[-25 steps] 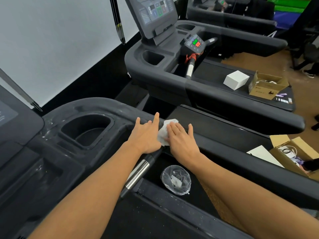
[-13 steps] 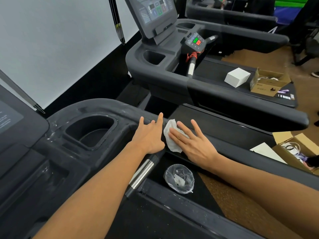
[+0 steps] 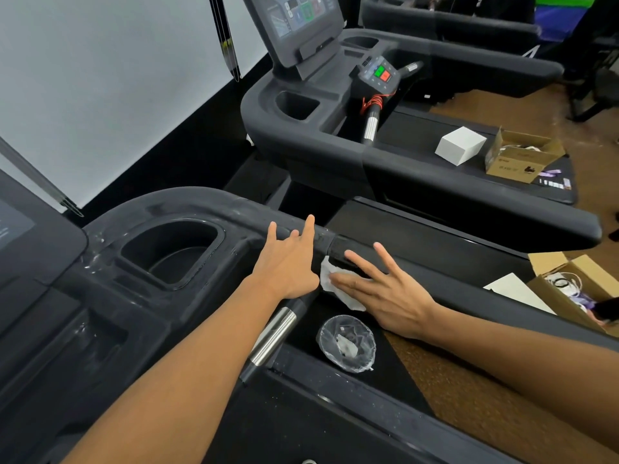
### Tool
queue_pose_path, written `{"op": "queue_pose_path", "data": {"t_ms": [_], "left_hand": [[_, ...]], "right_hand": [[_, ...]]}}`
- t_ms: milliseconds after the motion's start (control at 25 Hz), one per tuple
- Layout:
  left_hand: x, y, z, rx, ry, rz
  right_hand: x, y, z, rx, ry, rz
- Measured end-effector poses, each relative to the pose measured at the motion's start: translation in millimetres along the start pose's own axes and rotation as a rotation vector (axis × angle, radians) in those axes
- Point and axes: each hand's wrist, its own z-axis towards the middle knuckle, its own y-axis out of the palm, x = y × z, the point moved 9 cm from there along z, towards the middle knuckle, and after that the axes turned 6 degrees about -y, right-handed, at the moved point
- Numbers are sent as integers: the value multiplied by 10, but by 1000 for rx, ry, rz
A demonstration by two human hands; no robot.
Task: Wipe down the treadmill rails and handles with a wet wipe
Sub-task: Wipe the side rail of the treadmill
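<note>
White wall [image 3: 100,78] left; brown floor [image 3: 495,108]; cardboard boxes [image 3: 522,155].

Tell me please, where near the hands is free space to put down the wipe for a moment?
The recessed cup holder, left of the left hand, looks bare. The rail beyond the right hand is also free. It is crowded below the hands: a clear plastic-lined cup stands beside the chrome handle, under the wet wipe.

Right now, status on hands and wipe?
Right hand flat, pressing wet wipe on rail. Left hand open, bracing beside it. Rail ahead unobstructed.
</note>
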Motion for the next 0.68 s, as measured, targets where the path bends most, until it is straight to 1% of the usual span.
{"op": "queue_pose_path", "data": {"t_ms": [80, 200, 320, 400, 520, 560, 600, 680], "left_hand": [[-6, -9, 5, 11, -5, -3], [-3, 12, 2, -14, -2, -25], [-6, 18, -3, -3, -15, -39], [3, 23, 4, -4, -17, -31], [50, 18, 32, -17, 2, 54], [98, 27, 64, -29, 16, 101], [136, 49, 94, -48, 16, 143], [252, 110, 164, -73, -14, 189]], "right_hand": [[41, -50, 66, 39, 48, 44], [63, -126, 144, 89, 106, 104], [285, -172, 255, 103, 310, 229], [443, -156, 395, 60, 482, 398], [695, -28, 517, -83, 714, 709], [766, 0, 480, -127, 749, 756], [810, 21, 451, -151, 746, 750], [913, -4, 337, -103, 737, 688]]}}
